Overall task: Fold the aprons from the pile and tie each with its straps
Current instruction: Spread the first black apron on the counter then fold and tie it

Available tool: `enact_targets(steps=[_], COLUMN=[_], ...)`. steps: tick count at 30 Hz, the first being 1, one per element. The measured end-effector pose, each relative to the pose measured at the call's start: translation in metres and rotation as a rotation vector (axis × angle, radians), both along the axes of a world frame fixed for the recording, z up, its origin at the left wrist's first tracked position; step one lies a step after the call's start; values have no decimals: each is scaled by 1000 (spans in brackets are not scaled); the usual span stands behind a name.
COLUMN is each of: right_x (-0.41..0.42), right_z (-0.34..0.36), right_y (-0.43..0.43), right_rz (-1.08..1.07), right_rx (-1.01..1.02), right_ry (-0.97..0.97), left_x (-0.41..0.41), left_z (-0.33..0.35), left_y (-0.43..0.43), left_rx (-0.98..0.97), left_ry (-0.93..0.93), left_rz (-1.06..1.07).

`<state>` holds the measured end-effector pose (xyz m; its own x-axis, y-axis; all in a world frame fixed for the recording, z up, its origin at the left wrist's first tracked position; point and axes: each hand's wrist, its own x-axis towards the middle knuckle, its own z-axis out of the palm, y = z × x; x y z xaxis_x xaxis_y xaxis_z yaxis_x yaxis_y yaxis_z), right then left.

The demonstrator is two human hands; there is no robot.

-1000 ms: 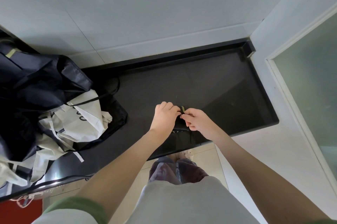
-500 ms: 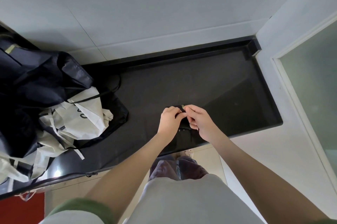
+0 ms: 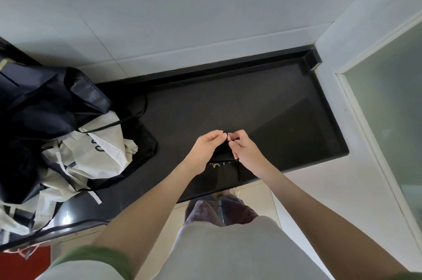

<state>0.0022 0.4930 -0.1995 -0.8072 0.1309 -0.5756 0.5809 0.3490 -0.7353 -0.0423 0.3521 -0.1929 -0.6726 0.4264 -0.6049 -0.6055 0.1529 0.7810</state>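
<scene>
Folded apron (image 3: 223, 154), likely soft, light, lies on counter (image 3: 285, 120) at 6 o'clock, near edge. My left grip (image 3: 205, 154) and right grip (image 3: 247, 154) both pinch its thin strap (image 3: 226, 135); I'd hold strap ends.

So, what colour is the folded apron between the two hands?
The folded apron is black, with faint pale lettering; the head view shows it.

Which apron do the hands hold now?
The small folded black apron at the counter's front edge: the left hand and right hand pinch its strap. The other aprons lie heaped at the left.
</scene>
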Motion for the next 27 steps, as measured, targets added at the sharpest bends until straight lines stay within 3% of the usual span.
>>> enact_targets(steps=[5, 11, 15, 21, 27], right_x=[-1, 4, 0, 2, 0], right_z=[0, -10, -3, 20, 11], right_y=[-3, 17, 24, 16, -3], right_rz=[112, 246, 144, 58, 167], right_rx=[163, 412, 280, -166, -158], right_ry=[72, 48, -3, 107, 113], left_x=[-4, -7, -5, -6, -3], left_z=[3, -2, -8, -10, -13], left_y=[-3, -2, 4, 9, 8], left_rx=[-11, -217, -344, -395, -407], left_ry=[20, 83, 145, 123, 80], left_rz=[-28, -118, -151, -129, -144])
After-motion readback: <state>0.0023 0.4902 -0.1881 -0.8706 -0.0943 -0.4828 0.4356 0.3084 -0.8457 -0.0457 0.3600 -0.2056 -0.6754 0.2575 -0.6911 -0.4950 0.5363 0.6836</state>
